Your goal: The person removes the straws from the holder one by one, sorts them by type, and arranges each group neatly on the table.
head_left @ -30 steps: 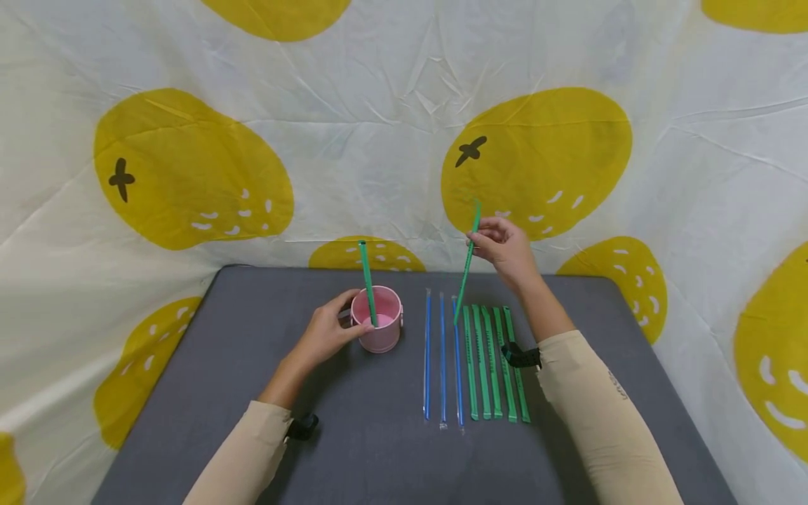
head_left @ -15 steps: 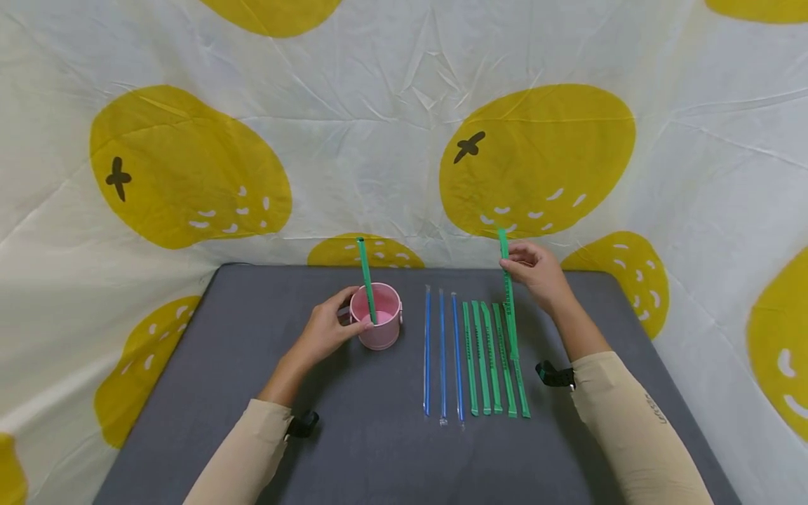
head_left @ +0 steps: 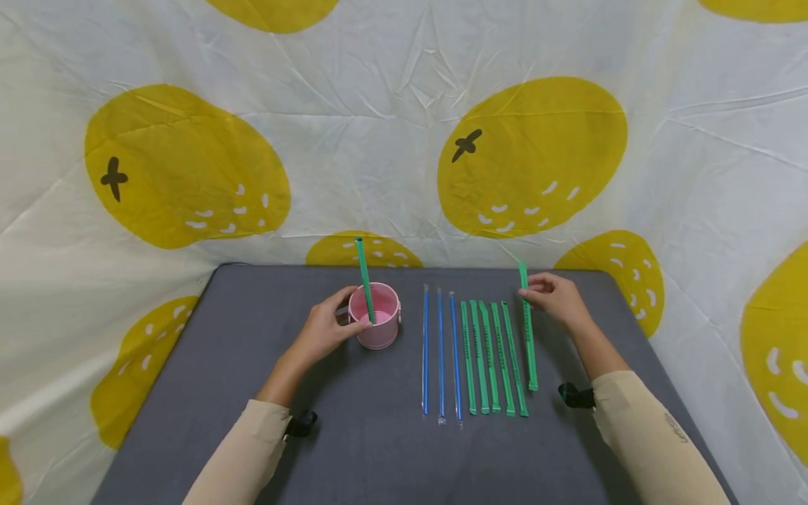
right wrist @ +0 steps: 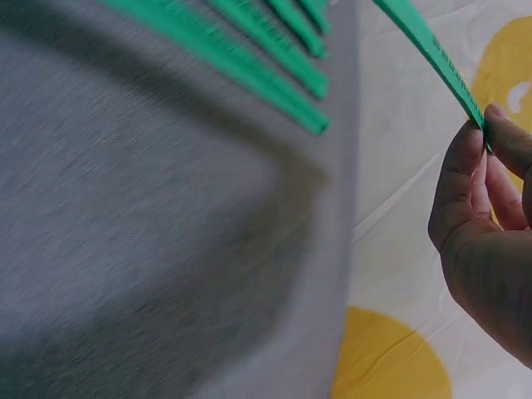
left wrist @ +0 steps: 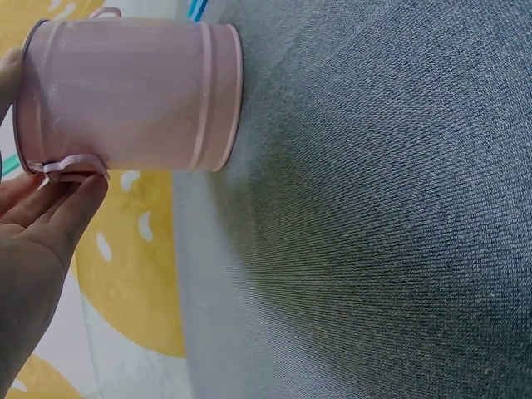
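Note:
My left hand (head_left: 323,331) grips a small pink bucket (head_left: 379,339) on the table, thumb at the near rim and fingers by the side ear. In the left wrist view the fingertips touch that ear on the bucket (left wrist: 133,91). A green paper-wrapped straw (head_left: 364,270) leans inside the bucket, its top well above the rim. Between thumb and fingers, my right hand (head_left: 557,300) pinches another green wrapped straw (head_left: 529,347) near its upper end. This straw (right wrist: 436,58) hangs tilted just right of the row of green straws (head_left: 493,358), above the table in the right wrist view.
Several green wrapped straws lie side by side on the dark grey table (head_left: 379,449). Left of them are blue straws (head_left: 440,358) in clear wrappers, spaced apart. A white cloth with yellow fruit shapes (head_left: 533,158) hangs behind the table and at its sides.
My right hand has moved right and lower with its straw, from over the blue straws, past the green row, to its right side. The left hand and bucket have stayed in place.

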`<state>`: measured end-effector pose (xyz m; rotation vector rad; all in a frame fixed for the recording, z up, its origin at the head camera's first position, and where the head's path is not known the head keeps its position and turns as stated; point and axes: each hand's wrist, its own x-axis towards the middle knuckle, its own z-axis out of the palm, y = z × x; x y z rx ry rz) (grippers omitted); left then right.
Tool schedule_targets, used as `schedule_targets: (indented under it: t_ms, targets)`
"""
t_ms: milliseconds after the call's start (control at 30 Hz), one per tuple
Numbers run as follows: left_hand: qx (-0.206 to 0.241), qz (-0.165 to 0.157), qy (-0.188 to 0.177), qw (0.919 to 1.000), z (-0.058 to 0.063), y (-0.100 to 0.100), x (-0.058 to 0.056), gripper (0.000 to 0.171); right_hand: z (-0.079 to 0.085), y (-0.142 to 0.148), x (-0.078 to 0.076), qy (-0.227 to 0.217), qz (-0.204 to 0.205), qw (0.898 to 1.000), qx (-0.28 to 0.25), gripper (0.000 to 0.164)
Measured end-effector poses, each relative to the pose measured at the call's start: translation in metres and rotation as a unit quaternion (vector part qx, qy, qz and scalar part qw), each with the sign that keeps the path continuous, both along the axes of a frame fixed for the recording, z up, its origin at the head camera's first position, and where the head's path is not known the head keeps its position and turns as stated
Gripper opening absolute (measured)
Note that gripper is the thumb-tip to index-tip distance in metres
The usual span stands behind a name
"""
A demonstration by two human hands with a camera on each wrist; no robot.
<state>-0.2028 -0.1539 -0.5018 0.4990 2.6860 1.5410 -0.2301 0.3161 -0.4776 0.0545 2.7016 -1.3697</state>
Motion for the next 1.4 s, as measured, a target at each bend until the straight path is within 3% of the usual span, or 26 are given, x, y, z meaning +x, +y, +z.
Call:
schedule_targets:
  t_ms: [467,833,1100,1400]
  targets:
    - [0.005,-0.001,0.009,0.9999,0.001,0.000,0.001,0.071,-0.049,0.017,0.004,-0.042,0.034,0.998,0.028,0.051]
    - [0.010,-0.002,-0.001,1.0000,0.000,0.000,0.000,0.070,-0.050,0.011,0.010,-0.100,0.034,0.994,-0.038,0.046]
    - [0.006,0.001,-0.010,0.9999,0.000,0.000,0.000,0.073,-0.053,0.008,0.010,-0.116,0.026,0.992,-0.028,0.037]
    - [0.005,0.002,-0.001,1.0000,0.000,0.001,0.000,0.072,-0.057,0.003,0.010,-0.099,0.024,0.995,0.006,0.033]
